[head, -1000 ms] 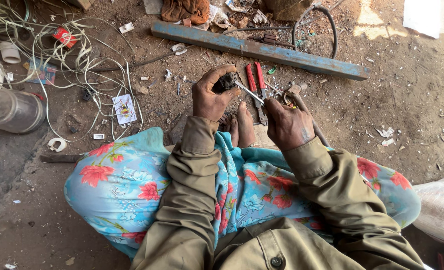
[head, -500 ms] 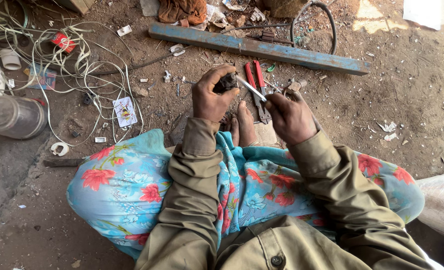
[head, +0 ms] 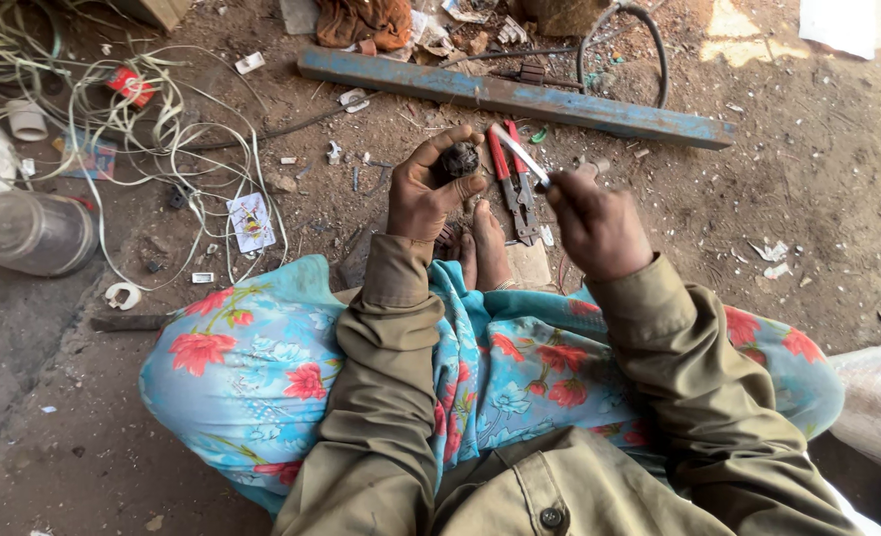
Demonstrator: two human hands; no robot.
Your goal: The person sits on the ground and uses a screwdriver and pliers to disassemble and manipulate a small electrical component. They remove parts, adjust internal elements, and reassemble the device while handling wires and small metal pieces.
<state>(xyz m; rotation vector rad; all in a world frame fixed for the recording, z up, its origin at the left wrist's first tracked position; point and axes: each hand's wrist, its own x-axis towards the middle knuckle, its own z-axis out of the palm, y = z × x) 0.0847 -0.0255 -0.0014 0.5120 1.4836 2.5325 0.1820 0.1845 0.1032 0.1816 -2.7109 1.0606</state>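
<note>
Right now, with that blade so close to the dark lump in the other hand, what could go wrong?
1. The right hand holds a thin blade angled toward the small dark lump pinched in the left hand; a slip could cut those fingers.
2. Bare feet lie directly below the work, so a dropped blade or lump may hit them.
3. Red-handled pliers lie beside the feet, easy to knock.

A small white card (head: 251, 220) with red and yellow print lies on the dirt ground (head: 778, 208) among pale wires (head: 162, 139). A red wrapper (head: 131, 85) sits nearer the ground's far left corner.
</note>
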